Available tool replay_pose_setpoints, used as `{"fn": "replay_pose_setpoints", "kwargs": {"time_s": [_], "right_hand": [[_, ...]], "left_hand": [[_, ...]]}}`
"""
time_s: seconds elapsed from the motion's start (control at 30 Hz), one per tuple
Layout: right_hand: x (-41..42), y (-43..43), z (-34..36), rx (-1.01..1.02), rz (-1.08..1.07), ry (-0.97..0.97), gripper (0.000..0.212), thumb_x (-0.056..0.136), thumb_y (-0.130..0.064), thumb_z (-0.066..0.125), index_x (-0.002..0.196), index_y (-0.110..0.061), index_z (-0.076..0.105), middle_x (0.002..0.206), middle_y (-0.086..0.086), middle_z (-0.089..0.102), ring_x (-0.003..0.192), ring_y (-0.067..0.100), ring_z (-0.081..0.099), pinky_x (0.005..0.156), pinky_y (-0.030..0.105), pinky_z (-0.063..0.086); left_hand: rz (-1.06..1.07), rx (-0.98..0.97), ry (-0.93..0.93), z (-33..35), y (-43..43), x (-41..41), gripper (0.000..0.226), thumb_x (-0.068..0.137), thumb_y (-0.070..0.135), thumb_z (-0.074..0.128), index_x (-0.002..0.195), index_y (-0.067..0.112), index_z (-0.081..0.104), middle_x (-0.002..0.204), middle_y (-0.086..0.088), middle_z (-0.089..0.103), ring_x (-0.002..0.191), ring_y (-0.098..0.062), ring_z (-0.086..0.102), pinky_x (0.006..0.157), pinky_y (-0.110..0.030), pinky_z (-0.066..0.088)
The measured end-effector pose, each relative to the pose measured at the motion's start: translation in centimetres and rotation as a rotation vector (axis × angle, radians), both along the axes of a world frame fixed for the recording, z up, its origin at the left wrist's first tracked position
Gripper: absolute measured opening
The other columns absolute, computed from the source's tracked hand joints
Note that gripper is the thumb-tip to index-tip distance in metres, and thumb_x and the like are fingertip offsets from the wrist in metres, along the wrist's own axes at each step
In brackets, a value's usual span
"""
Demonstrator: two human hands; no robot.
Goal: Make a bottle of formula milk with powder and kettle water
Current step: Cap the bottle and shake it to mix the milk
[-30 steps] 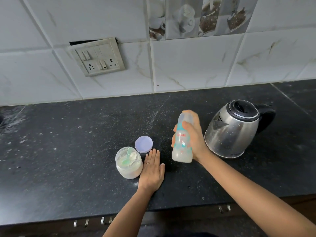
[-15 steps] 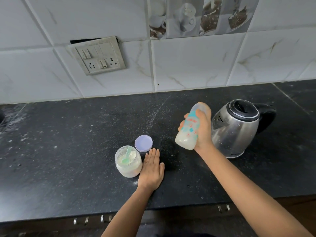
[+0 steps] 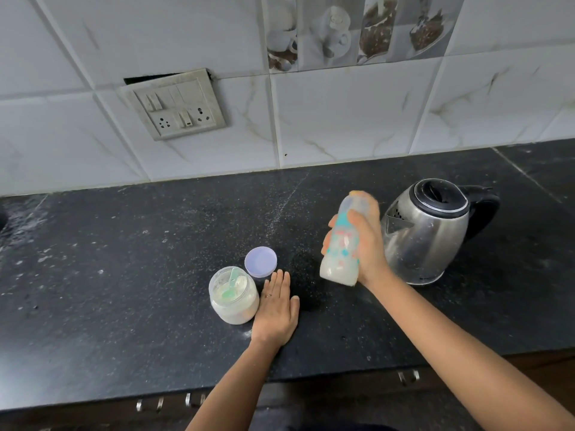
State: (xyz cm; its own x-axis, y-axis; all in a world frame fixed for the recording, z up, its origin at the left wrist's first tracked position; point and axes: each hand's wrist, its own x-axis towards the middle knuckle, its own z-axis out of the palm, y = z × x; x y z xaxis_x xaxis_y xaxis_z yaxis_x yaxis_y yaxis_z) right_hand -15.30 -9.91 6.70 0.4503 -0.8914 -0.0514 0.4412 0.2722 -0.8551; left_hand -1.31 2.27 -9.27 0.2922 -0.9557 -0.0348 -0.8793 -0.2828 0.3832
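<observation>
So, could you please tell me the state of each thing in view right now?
Baby bottle: lifted, tilted, milky liquid inside.
Right hand: gripping the bottle.
Left hand: flat on the countertop, empty.
Powder jar: open, green scoop inside.
Purple lid: off, lying beside the jar.
Kettle: upright, lid closed.

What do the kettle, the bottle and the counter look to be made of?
Kettle: likely stainless steel, shiny and reflective, with a black, probably plastic, lid and handle. Bottle: translucent plastic by its look, milky liquid showing through. Counter: dark speckled stone, perhaps granite, dull polish.
</observation>
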Motion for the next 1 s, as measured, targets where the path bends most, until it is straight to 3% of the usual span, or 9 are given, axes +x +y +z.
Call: {"fn": "replay_pose_setpoints", "kwargs": {"time_s": [0.07,0.13,0.23,0.37,0.53,0.7,0.83,1.0], "right_hand": [[0.1,-1.2,0.5,0.177,-0.064,-0.069,0.055,0.073,-0.035,0.064,0.117,-0.011,0.043,0.073,0.008,0.057,0.049,0.023,0.056,0.048,0.030,0.049],[0.2,-0.9,0.4,0.183,-0.041,-0.062,0.065,0.069,-0.036,0.071,0.122,-0.012,0.040,0.074,0.009,0.056,0.049,0.023,0.056,0.048,0.031,0.049],[0.6,0.8,0.4,0.011,0.039,-0.036,0.048,0.079,-0.025,0.061,0.122,-0.020,0.041,0.079,0.015,0.054,0.051,0.027,0.054,0.049,0.033,0.050],[0.9,-0.7,1.2,0.122,-0.058,-0.036,0.063,0.071,-0.033,0.061,0.126,-0.013,0.039,0.069,0.009,0.056,0.047,0.023,0.055,0.047,0.029,0.049],[1.0,2.6,1.4,-0.245,0.124,0.032,0.041,0.083,-0.015,0.053,0.121,-0.025,0.041,0.082,0.016,0.055,0.052,0.031,0.055,0.049,0.037,0.051],[2.1,-0.6,3.0,-0.023,-0.086,-0.080,0.036,0.082,-0.021,0.053,0.117,-0.027,0.043,0.077,0.013,0.055,0.050,0.027,0.054,0.051,0.035,0.049],[1.6,2.4,1.9,-0.222,0.072,0.017,0.040,0.084,-0.016,0.053,0.121,-0.023,0.040,0.080,0.012,0.056,0.051,0.030,0.055,0.048,0.036,0.051],[1.4,0.0,1.4,0.092,-0.100,-0.045,0.065,0.077,-0.029,0.059,0.136,-0.012,0.037,0.077,0.009,0.057,0.050,0.025,0.056,0.049,0.033,0.050]], "left_hand": [[-0.002,0.000,-0.002,0.1,-0.1,0.2,0.067,0.095,0.041,0.010,0.154,0.009,0.008,0.162,-0.005,0.003,0.148,-0.014,-0.006,0.116,-0.024,-0.015],[-0.004,-0.002,-0.005,0.1,-0.2,0.2,0.066,0.095,0.041,0.011,0.154,0.009,0.009,0.162,-0.005,0.003,0.148,-0.014,-0.005,0.116,-0.024,-0.014],[-0.008,-0.007,0.002,-0.1,-0.1,0.2,0.070,0.094,0.045,0.005,0.154,0.009,0.010,0.162,-0.006,0.005,0.148,-0.015,-0.004,0.117,-0.025,-0.012],[-0.014,-0.002,0.004,0.0,-0.2,0.2,0.082,0.084,0.051,-0.007,0.154,0.009,0.008,0.162,-0.005,0.003,0.148,-0.014,-0.006,0.116,-0.024,-0.015],[-0.009,0.015,-0.008,0.2,-0.1,0.2,0.083,0.083,0.051,-0.008,0.154,0.009,0.007,0.162,-0.006,0.002,0.148,-0.015,-0.006,0.114,-0.023,-0.016],[-0.014,0.008,-0.008,0.2,-0.1,0.2,0.083,0.084,0.051,-0.007,0.154,0.008,0.007,0.162,-0.006,0.002,0.148,-0.016,-0.006,0.115,-0.024,-0.016],[-0.017,0.022,-0.026,0.1,-0.1,0.3,0.083,0.084,0.050,-0.008,0.154,0.007,0.006,0.162,-0.006,0.002,0.149,-0.017,-0.006,0.114,-0.024,-0.017],[-0.021,0.017,-0.029,0.0,-0.2,0.3,0.082,0.084,0.050,-0.007,0.154,0.008,0.007,0.162,-0.007,0.002,0.149,-0.017,-0.006,0.116,-0.026,-0.014]]}}
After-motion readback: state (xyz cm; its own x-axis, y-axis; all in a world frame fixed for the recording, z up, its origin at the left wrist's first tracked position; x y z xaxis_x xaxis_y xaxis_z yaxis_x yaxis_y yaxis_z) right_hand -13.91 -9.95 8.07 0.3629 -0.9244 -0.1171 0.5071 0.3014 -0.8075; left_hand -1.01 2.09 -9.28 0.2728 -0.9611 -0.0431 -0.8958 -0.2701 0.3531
